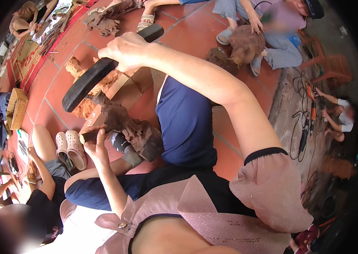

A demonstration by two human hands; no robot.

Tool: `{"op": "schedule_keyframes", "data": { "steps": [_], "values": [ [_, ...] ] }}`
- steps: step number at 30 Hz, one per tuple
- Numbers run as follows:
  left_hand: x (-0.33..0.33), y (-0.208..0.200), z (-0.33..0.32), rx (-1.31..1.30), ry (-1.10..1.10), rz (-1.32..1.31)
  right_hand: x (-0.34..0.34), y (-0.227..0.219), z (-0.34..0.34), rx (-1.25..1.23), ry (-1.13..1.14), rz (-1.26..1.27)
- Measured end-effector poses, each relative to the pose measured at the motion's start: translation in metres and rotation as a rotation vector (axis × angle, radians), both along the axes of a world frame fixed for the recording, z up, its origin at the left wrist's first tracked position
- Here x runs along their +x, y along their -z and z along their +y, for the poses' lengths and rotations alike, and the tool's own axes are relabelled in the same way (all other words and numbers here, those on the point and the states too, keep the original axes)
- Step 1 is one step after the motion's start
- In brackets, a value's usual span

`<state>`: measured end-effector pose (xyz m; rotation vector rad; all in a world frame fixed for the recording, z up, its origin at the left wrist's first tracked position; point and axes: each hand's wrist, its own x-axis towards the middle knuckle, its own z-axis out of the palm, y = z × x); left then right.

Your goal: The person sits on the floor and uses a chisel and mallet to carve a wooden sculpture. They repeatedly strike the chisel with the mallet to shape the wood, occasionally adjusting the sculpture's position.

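My right hand (pixel 127 51) is closed round a long dark wooden mallet (pixel 90 84), a club-like bar raised above the work. Below it, my left hand (pixel 97 151) pinches a short dark rod with a pale end (pixel 89 136), perhaps a chisel handle; its far end cannot be made out. That rod lies against a rough dark-brown wood carving (pixel 117 113), which stands between my legs. Just beyond is a lighter orange-brown carved figure (pixel 86 108), partly hidden by the mallet, beside a pale wooden block (pixel 122 86).
A pair of clogs (pixel 71 148) sits on the red tiles to the left, near a seated person (pixel 45 182). At the upper right another person's hand (pixel 254 21) rests on a brown carving (pixel 247 44). Power tools with cables (pixel 304 131) lie at right. A wicker basket (pixel 17 109) stands far left.
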<state>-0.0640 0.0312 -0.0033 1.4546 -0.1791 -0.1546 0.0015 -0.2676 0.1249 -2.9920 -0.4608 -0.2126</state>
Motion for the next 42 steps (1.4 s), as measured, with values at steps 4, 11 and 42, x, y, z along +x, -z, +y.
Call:
{"op": "schedule_keyframes", "data": {
  "steps": [4, 11, 42],
  "values": [
    [0.004, 0.004, 0.004, 0.032, -0.024, -0.034, -0.005, -0.005, -0.005, 0.036, -0.041, -0.035],
    [-0.001, -0.005, -0.006, 0.011, -0.039, 0.017, -0.002, 0.005, -0.01, 0.061, -0.06, -0.013],
    [0.018, 0.008, 0.004, 0.186, 0.028, -0.105, -0.009, 0.001, -0.007, 0.035, -0.058, 0.006]
  ]
}}
